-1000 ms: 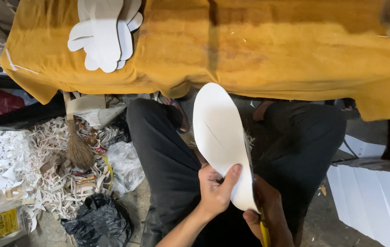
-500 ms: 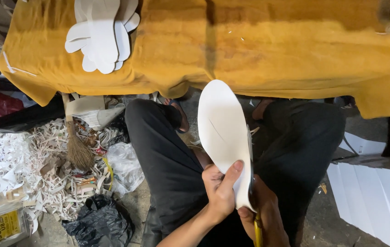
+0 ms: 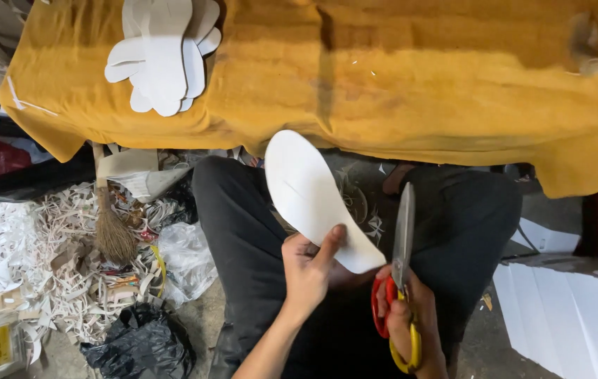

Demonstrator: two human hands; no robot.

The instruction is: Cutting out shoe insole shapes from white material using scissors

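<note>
White insole-shaped cutout, frame centre, pinched at its heel by left hand fingers, presenting its edge. Right hand grips yellow-and-red scissors, blades closed, upright beside it.

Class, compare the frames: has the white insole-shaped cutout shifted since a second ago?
Yes. The white cutout in the left hand has swung left: its tip now overlaps the yellow cloth's lower edge farther left. The right hand now shows scissors.
</note>
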